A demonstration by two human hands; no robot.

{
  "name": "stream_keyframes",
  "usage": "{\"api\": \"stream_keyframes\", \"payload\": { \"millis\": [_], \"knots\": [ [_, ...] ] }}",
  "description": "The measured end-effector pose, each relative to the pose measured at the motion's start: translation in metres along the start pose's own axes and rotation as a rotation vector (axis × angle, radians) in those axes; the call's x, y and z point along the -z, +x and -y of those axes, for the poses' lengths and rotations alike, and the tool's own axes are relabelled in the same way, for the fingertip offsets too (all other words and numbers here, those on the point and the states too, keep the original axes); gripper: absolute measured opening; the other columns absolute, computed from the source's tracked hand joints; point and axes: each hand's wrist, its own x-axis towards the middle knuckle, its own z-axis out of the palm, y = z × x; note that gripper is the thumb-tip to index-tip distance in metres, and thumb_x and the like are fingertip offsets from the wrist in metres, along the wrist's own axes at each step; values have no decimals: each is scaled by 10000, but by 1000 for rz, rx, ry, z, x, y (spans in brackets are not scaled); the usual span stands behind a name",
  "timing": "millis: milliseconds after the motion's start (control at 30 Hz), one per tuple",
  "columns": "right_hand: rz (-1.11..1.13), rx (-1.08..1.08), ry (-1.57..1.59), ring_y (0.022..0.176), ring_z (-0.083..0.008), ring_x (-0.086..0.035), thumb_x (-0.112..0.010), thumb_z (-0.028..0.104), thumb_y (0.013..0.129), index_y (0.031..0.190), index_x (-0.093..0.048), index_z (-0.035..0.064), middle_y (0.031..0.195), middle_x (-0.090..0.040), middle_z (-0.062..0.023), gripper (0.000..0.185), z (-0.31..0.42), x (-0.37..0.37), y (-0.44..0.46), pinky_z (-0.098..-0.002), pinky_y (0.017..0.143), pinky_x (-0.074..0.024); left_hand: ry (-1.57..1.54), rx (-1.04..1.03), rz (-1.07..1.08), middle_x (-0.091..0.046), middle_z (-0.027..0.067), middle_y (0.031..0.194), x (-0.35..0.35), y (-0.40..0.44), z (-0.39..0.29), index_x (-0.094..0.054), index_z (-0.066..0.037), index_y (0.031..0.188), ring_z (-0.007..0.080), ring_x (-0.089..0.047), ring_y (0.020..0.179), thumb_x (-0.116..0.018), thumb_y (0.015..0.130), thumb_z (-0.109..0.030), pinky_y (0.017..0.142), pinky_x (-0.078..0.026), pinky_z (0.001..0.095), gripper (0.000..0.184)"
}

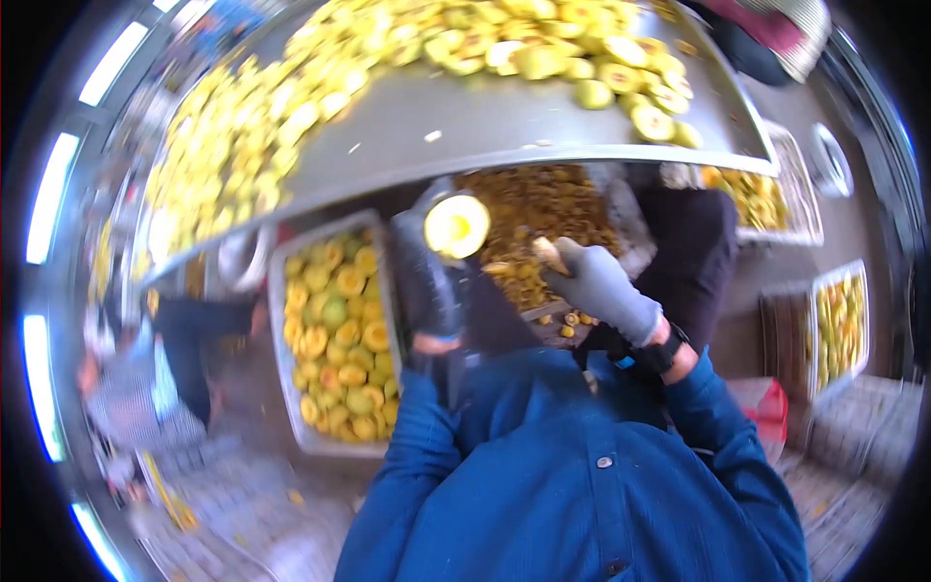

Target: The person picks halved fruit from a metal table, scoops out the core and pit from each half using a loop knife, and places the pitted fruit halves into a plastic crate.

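Observation:
My left hand, in a dark glove, is closed around a yellow peach half with its pale cut face turned up. My right hand wears a grey glove and has its fingers wrapped round a short tool with a tan handle; the working end is too blurred to make out. Both hands are over my lap, just below the near edge of a metal table. Heaps of halved peaches lie on that table.
A white crate of peach halves stands left of my legs. Below the table, brown scraps fill a container between my knees. More fruit crates stand at right. Another person sits at left; one more is at top right.

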Motion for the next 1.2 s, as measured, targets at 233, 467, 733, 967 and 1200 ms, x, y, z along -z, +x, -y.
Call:
{"api": "stream_keyframes", "payload": {
  "millis": [233,467,733,967,1200],
  "knots": [
    [136,43,92,731,-448,-613,-655,219,856,944,-566,6,734,-596,-258,248,22,-23,-11,-439,619,-467,141,-110,-252,-563,178,1253,81,-66,47,-476,20,1317,284,-550,1148,-463,978,-168,1015,-424,377,388],
    [307,-114,24,641,-272,-603,-648,226,871,930,-573,-14,697,-601,-191,259,-9,-33,-29,-381,617,-465,-147,340,-855,-593,67,1194,231,-201,131,-559,-1,1251,158,-543,1126,-434,1029,-321,997,-438,318,410],
    [434,-164,-49,681,-337,-628,-642,252,873,965,-580,-25,727,-626,-218,298,-17,-44,-38,-404,636,-473,218,519,-916,-569,113,1266,305,-279,95,-507,30,1323,190,-537,1135,-542,995,-257,987,-431,329,437],
    [527,-183,-166,738,-253,-608,-649,200,855,998,-602,-29,783,-649,-167,274,-12,-54,-20,-369,674,-480,574,526,-1092,-562,194,1300,349,-310,111,-526,25,1305,290,-521,1215,-558,973,-266,1049,-386,390,443],
    [563,-115,-289,776,-446,-627,-648,257,840,955,-577,-14,786,-637,-262,303,-12,-62,-17,-469,681,-477,1656,986,51,-602,165,1218,386,-314,123,-561,-111,1310,350,-550,1140,-649,851,-345,981,-407,489,523]
  ]
}}
